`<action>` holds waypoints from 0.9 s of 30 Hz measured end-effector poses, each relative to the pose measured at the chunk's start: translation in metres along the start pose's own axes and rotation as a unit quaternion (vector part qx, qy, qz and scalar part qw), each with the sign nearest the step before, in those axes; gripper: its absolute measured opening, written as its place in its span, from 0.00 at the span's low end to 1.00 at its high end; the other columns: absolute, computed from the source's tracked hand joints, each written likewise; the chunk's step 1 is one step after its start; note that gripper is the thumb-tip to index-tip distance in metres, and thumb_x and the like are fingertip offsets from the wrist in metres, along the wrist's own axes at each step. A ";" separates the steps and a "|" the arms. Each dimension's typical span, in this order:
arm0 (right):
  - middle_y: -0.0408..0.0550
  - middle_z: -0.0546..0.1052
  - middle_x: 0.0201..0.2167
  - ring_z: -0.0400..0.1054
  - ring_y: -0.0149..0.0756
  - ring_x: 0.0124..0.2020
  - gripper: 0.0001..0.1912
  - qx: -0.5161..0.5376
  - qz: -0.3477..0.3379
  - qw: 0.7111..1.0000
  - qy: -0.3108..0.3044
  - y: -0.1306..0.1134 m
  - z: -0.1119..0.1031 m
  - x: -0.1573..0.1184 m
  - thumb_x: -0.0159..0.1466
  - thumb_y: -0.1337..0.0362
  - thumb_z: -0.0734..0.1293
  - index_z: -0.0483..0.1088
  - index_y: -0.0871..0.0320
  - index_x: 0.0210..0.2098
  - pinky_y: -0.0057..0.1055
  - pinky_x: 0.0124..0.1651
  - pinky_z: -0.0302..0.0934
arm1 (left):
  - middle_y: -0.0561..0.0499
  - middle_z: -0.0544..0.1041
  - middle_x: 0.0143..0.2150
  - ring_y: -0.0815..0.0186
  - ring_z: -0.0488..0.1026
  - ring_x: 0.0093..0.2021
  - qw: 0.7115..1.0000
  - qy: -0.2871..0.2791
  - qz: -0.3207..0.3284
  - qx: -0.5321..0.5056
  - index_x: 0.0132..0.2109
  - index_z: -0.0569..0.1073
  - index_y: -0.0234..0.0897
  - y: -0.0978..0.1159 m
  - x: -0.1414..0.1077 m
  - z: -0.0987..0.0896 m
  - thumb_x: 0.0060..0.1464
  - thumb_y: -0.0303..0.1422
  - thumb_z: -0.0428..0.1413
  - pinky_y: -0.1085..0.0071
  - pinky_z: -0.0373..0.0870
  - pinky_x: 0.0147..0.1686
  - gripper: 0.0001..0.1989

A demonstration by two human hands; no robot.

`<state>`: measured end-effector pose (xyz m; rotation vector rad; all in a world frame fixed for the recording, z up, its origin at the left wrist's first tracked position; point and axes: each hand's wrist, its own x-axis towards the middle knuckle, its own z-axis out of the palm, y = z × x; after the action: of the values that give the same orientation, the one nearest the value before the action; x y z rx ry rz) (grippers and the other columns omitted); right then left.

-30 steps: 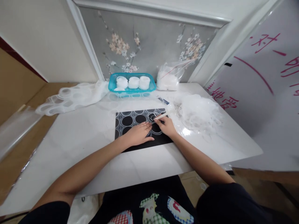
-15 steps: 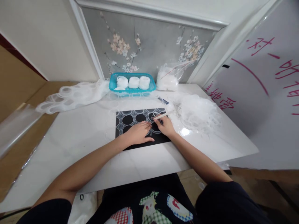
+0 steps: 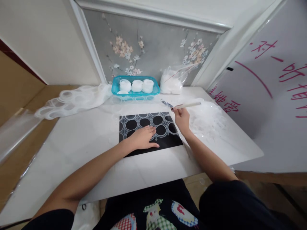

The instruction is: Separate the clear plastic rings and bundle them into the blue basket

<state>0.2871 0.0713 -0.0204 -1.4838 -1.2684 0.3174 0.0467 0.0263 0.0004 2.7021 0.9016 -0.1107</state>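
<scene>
My left hand (image 3: 143, 137) lies flat with its thumb out, pressing on a translucent sheet with rows of round cut-outs (image 3: 138, 122). Under that sheet is a black mat (image 3: 168, 144), whose dark surface shows through the circles. My right hand (image 3: 182, 120) is raised near the mat's far right corner, its fingers pinched around a slim white stick-like tool (image 3: 192, 104). The tool's exact kind cannot be made out. Just beyond the right fingertips lies a small dark blue object (image 3: 167, 104).
A blue tray (image 3: 135, 94) holding stacked white discs stands against the wall, beside a clear bag of white material (image 3: 172, 83). Translucent ring-holed material (image 3: 76, 99) spreads at the left. More translucent pieces (image 3: 209, 116) heap at the right. A whiteboard (image 3: 263, 127) borders the right side.
My right hand has lifted off the sheet and moved right and away from me, still gripping the white tool. The left hand stays nearly in place on the sheet.
</scene>
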 end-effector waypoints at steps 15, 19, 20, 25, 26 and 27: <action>0.40 0.79 0.24 0.78 0.32 0.30 0.19 0.386 0.187 0.903 0.014 -0.015 -0.028 0.009 0.47 0.60 0.80 0.66 0.56 0.26 0.32 0.41 0.74 | 0.35 0.60 0.70 0.51 0.57 0.71 1.000 -0.006 -0.019 -0.004 0.66 0.65 0.28 0.002 -0.003 -0.004 0.61 0.47 0.57 0.61 0.54 0.68 0.34; 0.42 0.81 0.26 0.79 0.34 0.31 0.18 0.412 0.220 0.878 -0.103 -0.038 -0.023 -0.013 0.47 0.60 0.81 0.69 0.56 0.26 0.32 0.41 0.75 | 0.40 0.68 0.66 0.51 0.66 0.65 0.994 0.013 -0.040 -0.100 0.62 0.71 0.34 -0.005 -0.005 -0.012 0.63 0.48 0.55 0.60 0.64 0.61 0.28; 0.43 0.81 0.27 0.79 0.34 0.31 0.16 0.409 0.213 0.878 -0.128 -0.044 -0.023 -0.016 0.49 0.60 0.80 0.71 0.56 0.28 0.32 0.41 0.75 | 0.41 0.71 0.63 0.52 0.70 0.62 0.988 0.025 -0.055 -0.140 0.60 0.73 0.35 -0.007 -0.005 -0.015 0.63 0.49 0.54 0.60 0.67 0.58 0.27; 0.43 0.82 0.29 0.78 0.33 0.31 0.07 0.426 0.176 0.876 -0.145 -0.060 -0.034 -0.006 0.56 0.64 0.76 0.73 0.56 0.30 0.35 0.43 0.75 | 0.45 0.79 0.54 0.56 0.76 0.53 0.951 0.140 -0.096 -0.258 0.53 0.77 0.37 -0.008 -0.007 -0.033 0.61 0.47 0.56 0.63 0.70 0.53 0.22; 0.43 0.82 0.29 0.77 0.33 0.31 0.06 0.440 0.185 0.867 -0.141 -0.058 -0.036 -0.002 0.56 0.66 0.75 0.73 0.56 0.29 0.35 0.43 0.75 | 0.46 0.79 0.53 0.57 0.77 0.52 0.949 0.151 -0.093 -0.262 0.52 0.77 0.37 -0.005 -0.005 -0.034 0.61 0.46 0.56 0.64 0.71 0.51 0.20; 0.43 0.81 0.29 0.77 0.33 0.31 0.06 0.457 0.204 0.854 -0.142 -0.054 -0.038 0.003 0.57 0.67 0.75 0.73 0.56 0.29 0.34 0.43 0.75 | 0.46 0.80 0.52 0.57 0.77 0.50 0.950 0.152 -0.091 -0.258 0.52 0.77 0.37 -0.002 -0.001 -0.034 0.61 0.45 0.56 0.64 0.71 0.50 0.19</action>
<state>0.2885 0.0433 0.0398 -0.8494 -0.7866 1.2708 0.0436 0.0372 0.0327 2.1746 1.0841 0.4557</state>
